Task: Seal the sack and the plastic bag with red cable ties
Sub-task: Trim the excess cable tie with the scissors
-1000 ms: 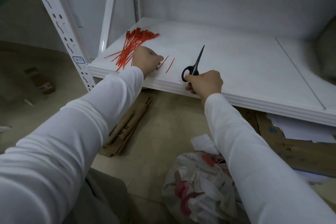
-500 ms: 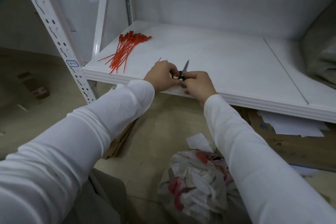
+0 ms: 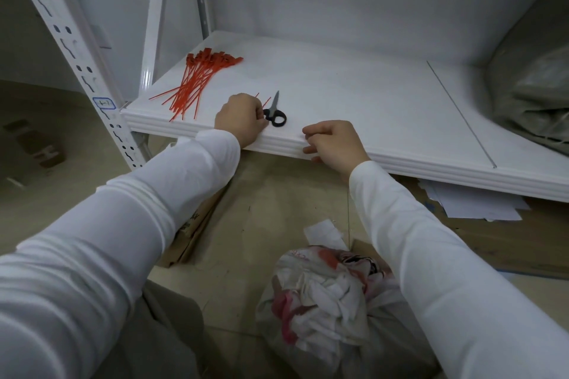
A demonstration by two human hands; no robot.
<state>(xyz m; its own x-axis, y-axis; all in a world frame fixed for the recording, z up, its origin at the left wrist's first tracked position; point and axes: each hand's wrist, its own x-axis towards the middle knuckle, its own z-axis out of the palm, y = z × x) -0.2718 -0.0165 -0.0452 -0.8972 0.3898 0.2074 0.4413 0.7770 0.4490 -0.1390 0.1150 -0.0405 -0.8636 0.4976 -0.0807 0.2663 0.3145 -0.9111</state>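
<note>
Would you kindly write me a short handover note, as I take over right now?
Left hand: curled on the shelf against the scissors handles; grip unclear.
Right hand: empty, at the shelf edge.
Red cable ties: bundle at shelf's left, two loose by the left hand.
Plastic bag on floor, sack at shelf's right.
No tie visible on either; both left to seal.

Shelf (image 3: 354, 86) middle open — red cable ties (image 3: 197, 80) at left, scissors (image 3: 276, 114) near front edge, grey sack (image 3: 535, 95) blocking far right.
</note>
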